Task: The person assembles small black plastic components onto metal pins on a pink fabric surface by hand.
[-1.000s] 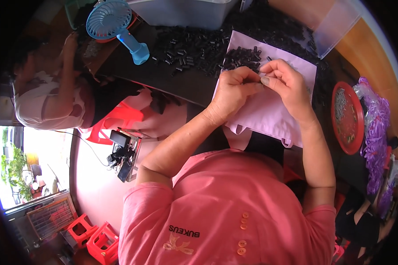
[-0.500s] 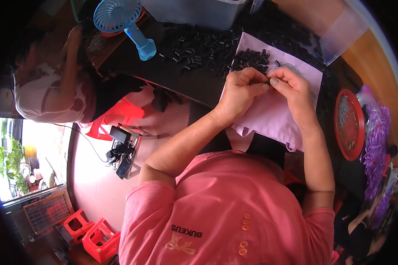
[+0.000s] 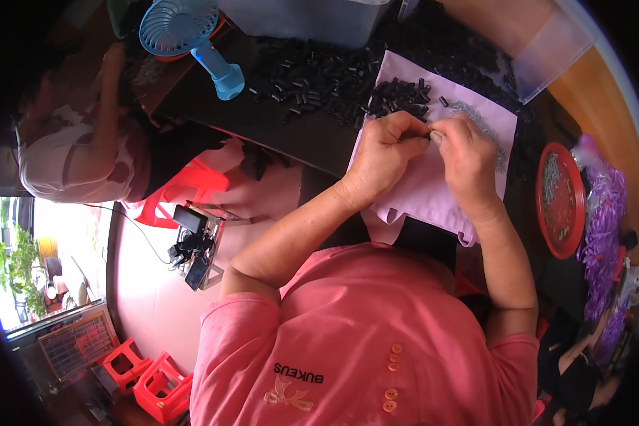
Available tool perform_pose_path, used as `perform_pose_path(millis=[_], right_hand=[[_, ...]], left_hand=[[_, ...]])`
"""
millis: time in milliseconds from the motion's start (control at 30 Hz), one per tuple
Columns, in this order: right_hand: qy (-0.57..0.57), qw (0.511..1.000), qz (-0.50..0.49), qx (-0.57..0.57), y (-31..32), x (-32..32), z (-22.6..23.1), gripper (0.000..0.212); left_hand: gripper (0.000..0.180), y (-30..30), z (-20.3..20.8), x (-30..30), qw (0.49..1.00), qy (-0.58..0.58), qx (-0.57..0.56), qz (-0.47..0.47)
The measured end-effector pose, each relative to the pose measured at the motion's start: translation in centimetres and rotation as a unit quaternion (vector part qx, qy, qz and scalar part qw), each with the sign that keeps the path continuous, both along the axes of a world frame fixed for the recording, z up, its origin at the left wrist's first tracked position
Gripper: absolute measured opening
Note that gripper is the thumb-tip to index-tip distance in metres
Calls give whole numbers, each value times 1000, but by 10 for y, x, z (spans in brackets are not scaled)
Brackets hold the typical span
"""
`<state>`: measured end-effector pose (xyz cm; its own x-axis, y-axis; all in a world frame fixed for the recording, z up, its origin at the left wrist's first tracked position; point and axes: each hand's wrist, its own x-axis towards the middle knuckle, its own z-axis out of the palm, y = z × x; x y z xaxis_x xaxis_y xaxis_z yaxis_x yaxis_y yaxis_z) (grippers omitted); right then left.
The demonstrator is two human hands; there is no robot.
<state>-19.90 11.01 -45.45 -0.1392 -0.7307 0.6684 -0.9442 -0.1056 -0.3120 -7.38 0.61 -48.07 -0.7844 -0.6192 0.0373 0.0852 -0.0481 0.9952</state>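
Observation:
Over the pink cloth, my left hand and my right hand meet fingertip to fingertip. My left thumb and forefinger pinch a small dark piece, mostly covered by the fingers. The right fingers are closed against the same spot, and what they grip is too small to make out. Just beyond the left hand, a heap of short black tubes lies on the cloth. One lone black tube sits right of it. Beyond my right hand, small silvery pieces are spread on the cloth.
More black tubes cover the dark table, below a grey bin. A blue handheld fan stands left; a red tray with silvery pieces and purple strips lie right. A person sits far left, near red stools.
My right hand has turned, its fingers curling in more toward the left fingertips, uncovering more silvery pieces. The left hand keeps nearly the same place. The view has shifted slightly.

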Motion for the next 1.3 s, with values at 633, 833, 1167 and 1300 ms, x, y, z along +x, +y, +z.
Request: perform_pose_path(millis=[633,833,1167,1300], right_hand=[[3,999,-20,-34,-3,12,-6,36],[108,990,-57,-76,-7,8,-14,36],[71,991,-44,-104,-4,3,-11,30],[79,992,-44,-84,-3,2,-13,24]], left_hand=[[5,-3,2,0,989,68,131,-3],[7,-3,3,1,990,76,114,-27],[17,-3,5,1,990,60,121,-52],[17,-2,7,1,987,71,130,-61]])
